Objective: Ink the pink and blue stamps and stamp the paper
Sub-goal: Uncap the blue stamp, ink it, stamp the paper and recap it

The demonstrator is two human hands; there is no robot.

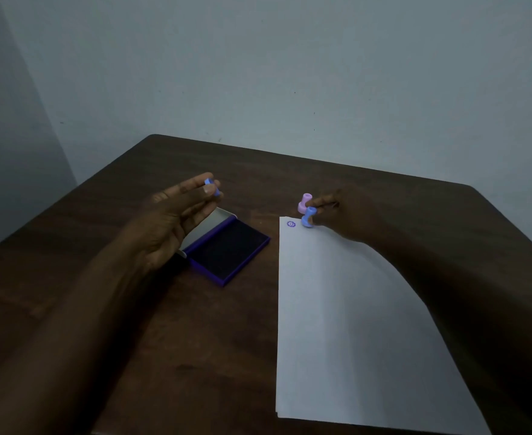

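Note:
My right hand (330, 211) grips a blue stamp (308, 217) and holds it face down on the top edge of the white paper (346, 315). Left of it a round purple print (291, 224) marks the paper's top left corner. A pink stamp (304, 202) stands on the table just behind the blue one. My left hand (170, 221) hovers above the open purple ink pad (227, 249) and pinches a second small blue stamp (212, 187) between thumb and fingertips.
The dark wooden table (195, 340) ends at a far edge close to a pale wall (258, 73). The ink pad's open lid (208, 224) lies behind the pad, partly under my left hand.

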